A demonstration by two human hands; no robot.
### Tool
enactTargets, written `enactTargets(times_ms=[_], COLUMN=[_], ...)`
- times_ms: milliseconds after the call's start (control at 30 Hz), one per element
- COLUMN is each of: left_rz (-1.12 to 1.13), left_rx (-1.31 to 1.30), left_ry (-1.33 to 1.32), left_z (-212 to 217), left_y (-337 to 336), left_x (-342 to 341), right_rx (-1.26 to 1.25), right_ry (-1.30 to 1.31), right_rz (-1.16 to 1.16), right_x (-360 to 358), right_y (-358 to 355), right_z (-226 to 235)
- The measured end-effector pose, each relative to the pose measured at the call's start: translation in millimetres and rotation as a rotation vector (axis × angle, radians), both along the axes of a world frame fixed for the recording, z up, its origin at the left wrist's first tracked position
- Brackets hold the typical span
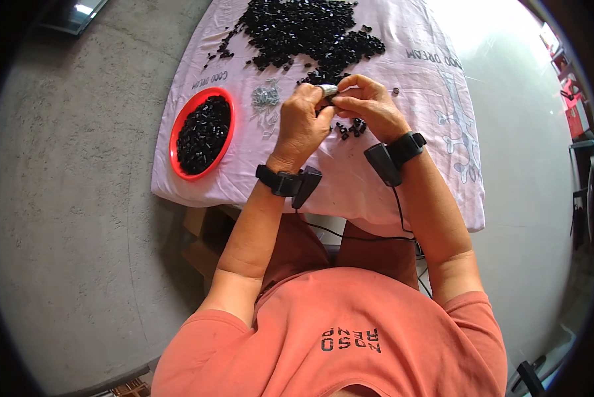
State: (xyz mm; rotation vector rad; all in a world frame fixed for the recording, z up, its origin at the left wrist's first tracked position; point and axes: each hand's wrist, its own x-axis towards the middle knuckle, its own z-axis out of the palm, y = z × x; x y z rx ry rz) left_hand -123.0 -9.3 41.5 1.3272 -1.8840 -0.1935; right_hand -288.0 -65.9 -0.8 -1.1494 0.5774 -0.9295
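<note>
My left hand [301, 124] and my right hand [375, 107] meet over the cloth-covered table, fingertips pinched together. A small black piece [329, 100] shows partly between them; the fingers hide most of it. Something silvery-white [327, 89] covers or lies against the tip of my left index finger; I cannot tell which. Several loose black pieces [354, 128] lie just below my right hand. To the left of my left hand is a small heap of thin, silvery, pin-like parts [266, 96]. A large pile of small, shiny black pieces [297, 30] spreads beyond both hands.
A red bowl [174, 144] full of black pieces stands at the table's left edge. Pale pink printed cloth [436, 192] covers the table. Black devices [383, 163] are strapped to both wrists, with a cable [370, 237] running across my lap. One stray black piece [395, 90] lies to the right.
</note>
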Motion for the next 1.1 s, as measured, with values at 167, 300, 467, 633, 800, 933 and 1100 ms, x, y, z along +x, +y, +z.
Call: enactTargets(times_ms=[167, 300, 467, 633, 800, 933, 1100], left_rz=[0.051, 0.065, 0.112, 0.165, 0.349, 0.578, 0.783], left_rx=[-0.004, 0.022, 0.009, -0.025, 0.03, -0.043, 0.014], left_ry=[0.015, 0.013, -0.005, -0.046, -0.063, -0.078, -0.049], left_z=[-5, -9, -6, -10, -27, -38, -27], left_y=[4, 8, 15, 28, 43, 48, 55], left_x=[-3, 1, 5, 29, 82, 152, 196], right_rx=[0.001, 0.03, -0.008, -0.059, -0.051, -0.105, -0.137], right_ry=[0.002, 0.021, 0.04, -0.063, -0.028, 0.099, 0.277], right_rz=[-0.01, 0.033, 0.017, -0.246, -0.577, -0.753, -0.905], right_x=[-1, 0, -3, -20, -31, -32, -42], right_y=[1, 3, 4, -7, -19, -26, -40], right_z=[0, 2, 6, 4, -7, -12, -26])
